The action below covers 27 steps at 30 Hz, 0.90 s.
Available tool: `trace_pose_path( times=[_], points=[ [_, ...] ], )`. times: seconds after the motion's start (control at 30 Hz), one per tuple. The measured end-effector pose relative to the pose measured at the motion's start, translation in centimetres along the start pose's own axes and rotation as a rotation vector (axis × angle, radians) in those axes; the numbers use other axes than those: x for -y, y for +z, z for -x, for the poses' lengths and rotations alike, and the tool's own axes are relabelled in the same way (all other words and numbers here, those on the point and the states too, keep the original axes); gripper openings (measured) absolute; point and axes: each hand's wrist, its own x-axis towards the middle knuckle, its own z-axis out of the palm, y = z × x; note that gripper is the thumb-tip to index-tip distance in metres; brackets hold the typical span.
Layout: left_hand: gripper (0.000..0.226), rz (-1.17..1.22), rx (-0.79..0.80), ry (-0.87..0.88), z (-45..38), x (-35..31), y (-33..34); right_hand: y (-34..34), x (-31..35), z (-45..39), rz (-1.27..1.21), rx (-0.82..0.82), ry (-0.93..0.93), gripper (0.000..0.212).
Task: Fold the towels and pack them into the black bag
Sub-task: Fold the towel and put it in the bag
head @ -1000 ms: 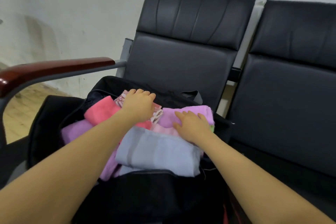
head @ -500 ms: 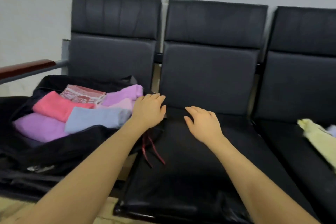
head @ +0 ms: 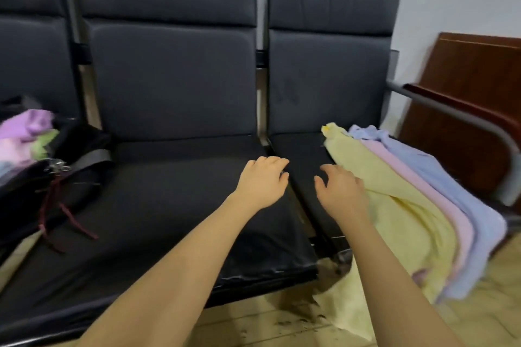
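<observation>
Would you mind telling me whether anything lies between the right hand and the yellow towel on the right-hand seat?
Nothing visible does. The right hand hovers open right at the yellow towel, which is the nearest and topmost of the stack.

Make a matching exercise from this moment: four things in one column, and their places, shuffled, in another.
Things:
1. yellow towel
2. blue towel
3. black bag
4. left hand

Places:
A. far left, folded towels inside
B. over the middle seat
C. outermost of the unfolded stack, nearest the armrest
D. beside the right hand

Pairs: 1-D, 2-C, 3-A, 4-B
</observation>
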Motion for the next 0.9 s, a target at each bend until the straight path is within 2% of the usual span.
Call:
trace_pose_path(
  times=[0.17, 0.37, 0.5, 0.63, 0.73, 0.9],
  points=[
    [0.040, 0.034, 0.086, 0.064, -3.7, -6.6, 4.7, 0.6, -7.6, 0.5, 0.066, -0.029, 0.226, 0.041],
    [0.040, 0.091, 0.197, 0.188, -6.6, -11.6, 9.2, 1.1, -13.4, 0.5, 0.075, -0.061, 0.449, 0.039],
    [0.041, 0.085, 0.200, 0.197, -8.4, -13.1, 10.8, 1.7, -14.7, -0.6, 0.095, -0.083, 0.451, 0.029],
    [0.042, 0.110, 0.246, 0.218, -10.3, -13.4, 12.2, 2.5, -15.3, -1.7, 0.067, -0.175, 0.492, 0.021],
    [0.040, 0.198, 0.286, 0.217, -10.8, -13.2, 13.7, 2.9, -15.7, -2.2, 0.021, -0.230, 0.438, 0.016],
    [0.033, 0.408, 0.227, 0.080, -10.9, -12.6, 14.6, 2.9, -16.0, -2.2, -0.207, -0.332, 0.307, 0.008]
  ],
)
